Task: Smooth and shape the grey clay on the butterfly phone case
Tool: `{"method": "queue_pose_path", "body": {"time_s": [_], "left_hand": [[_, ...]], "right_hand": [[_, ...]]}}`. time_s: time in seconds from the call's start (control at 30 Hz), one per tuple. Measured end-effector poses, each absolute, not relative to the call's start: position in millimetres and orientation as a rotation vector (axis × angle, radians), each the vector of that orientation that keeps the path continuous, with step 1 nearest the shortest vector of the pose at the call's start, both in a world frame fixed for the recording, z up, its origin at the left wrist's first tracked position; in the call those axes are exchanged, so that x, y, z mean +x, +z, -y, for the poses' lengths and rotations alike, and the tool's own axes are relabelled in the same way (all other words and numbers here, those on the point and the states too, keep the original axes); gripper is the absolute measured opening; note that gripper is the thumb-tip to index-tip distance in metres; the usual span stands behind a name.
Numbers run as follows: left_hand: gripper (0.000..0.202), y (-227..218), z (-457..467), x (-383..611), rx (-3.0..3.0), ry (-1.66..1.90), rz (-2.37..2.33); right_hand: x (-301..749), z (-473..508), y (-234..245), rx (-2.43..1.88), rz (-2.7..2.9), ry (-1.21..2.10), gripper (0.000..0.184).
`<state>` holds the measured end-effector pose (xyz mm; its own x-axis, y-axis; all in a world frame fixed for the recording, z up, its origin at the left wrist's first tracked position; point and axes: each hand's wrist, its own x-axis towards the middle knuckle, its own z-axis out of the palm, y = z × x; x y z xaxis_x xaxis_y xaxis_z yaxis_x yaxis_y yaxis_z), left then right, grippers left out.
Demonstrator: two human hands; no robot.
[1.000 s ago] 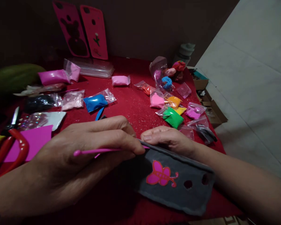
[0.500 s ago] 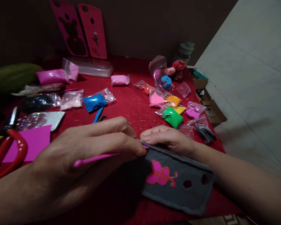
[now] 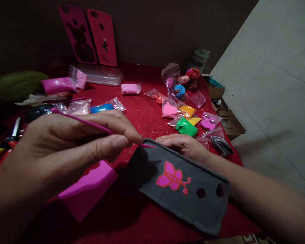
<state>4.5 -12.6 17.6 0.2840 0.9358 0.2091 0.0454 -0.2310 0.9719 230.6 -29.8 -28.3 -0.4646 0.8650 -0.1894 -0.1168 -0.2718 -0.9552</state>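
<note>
My left hand (image 3: 66,145) pinches a thin pink modelling tool (image 3: 91,124) between thumb and fingers. The tool's pointed tip lies at the upper left rim of a dark grey phone case (image 3: 190,213), and its rounded end sticks up past the knuckles. A pink butterfly with red outlines (image 3: 173,178) decorates the case's back, beside two round holes. Behind the upper edge, my right hand (image 3: 180,142) supports the tilted case; its fingers are partly hidden. Below my left hand is a bright pink sheet (image 3: 86,196).
Several small bags of coloured clay, including a green one (image 3: 186,126), lie on the red cloth (image 3: 142,117). Two pink phone cases (image 3: 103,37) lean at the back. Shears (image 3: 14,132) lie left. A bottle (image 3: 199,59) and cardboard boxes (image 3: 231,118) are right.
My left hand has turned and lifted, bringing the tool's tip into view at the case's rim and its rounded end upward. The case shows more of its left end.
</note>
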Motion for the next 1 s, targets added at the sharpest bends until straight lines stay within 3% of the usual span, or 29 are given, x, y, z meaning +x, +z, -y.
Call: {"method": "queue_pose_path", "body": {"time_s": [0.27,0.53,0.63,0.8,1.0], "left_hand": [[0.009,11.1,4.7,9.2,1.602,1.211,-1.097],[0.019,14.2,16.8,7.9,2.317,1.303,-1.053],[0.014,15.9,10.1,5.2,2.418,1.344,-1.169],[0.019,20.6,1.3,7.3,2.077,1.282,-1.238],[0.018,21.5,-0.6,9.5,1.527,1.047,-1.084]], "right_hand": [[219.2,30.9,-28.5,-1.055,0.703,1.961,0.014],[216.7,31.4,-21.5,-0.988,0.506,1.962,0.018],[217.4,32.4,-21.1,-1.007,0.501,1.947,0.018],[220.6,34.6,-19.0,-1.019,0.642,1.839,0.009],[219.0,32.4,-17.4,-1.063,0.586,1.870,0.013]]}}
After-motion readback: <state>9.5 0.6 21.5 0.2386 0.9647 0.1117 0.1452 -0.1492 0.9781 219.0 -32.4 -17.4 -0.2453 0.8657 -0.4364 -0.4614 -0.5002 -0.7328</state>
